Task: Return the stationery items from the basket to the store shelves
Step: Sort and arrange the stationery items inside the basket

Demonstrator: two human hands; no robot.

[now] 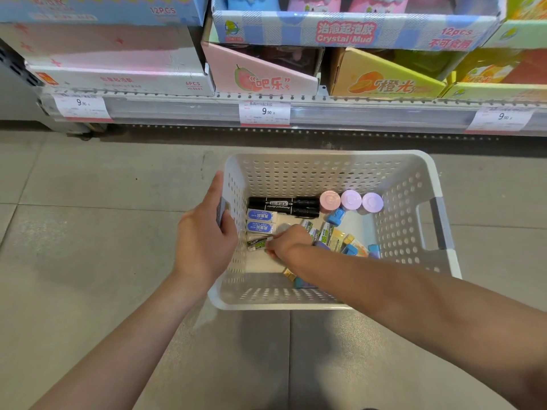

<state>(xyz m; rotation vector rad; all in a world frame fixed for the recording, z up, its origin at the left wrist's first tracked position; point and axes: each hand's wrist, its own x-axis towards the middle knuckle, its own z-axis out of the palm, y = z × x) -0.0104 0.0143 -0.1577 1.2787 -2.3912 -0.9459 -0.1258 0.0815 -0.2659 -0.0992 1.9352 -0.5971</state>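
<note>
Looking down from the head cam, the store shelf (296, 113) runs across the far side, well beyond both hands, loaded with pastel display boxes (260, 71) and three price tags (264, 113) on its front rail. Closer in, a white perforated basket (408, 202) sits on the grey tile floor (74, 232), and both hands are at it.

The left hand (204, 241) is clamped on the basket's left wall, fingers curled around the grey handle there, thumb lying up along the outside.

The right hand (288, 242) is reaching down inside, just right of the left one, fingers bunched together and pinching a small dark-labelled eraser (257, 244) near the left wall. How firmly it's got it, can't really tell.

Rest of the stationery is all on the basket floor: two black markers (284, 206) just beyond the right hand, two blue-labelled erasers (262, 221) between the markers and the pinched one, three round pastel-lidded tubs (350, 200) further out to the right, and a jumble of small colourful packs (340, 239) right beside the right wrist.
</note>
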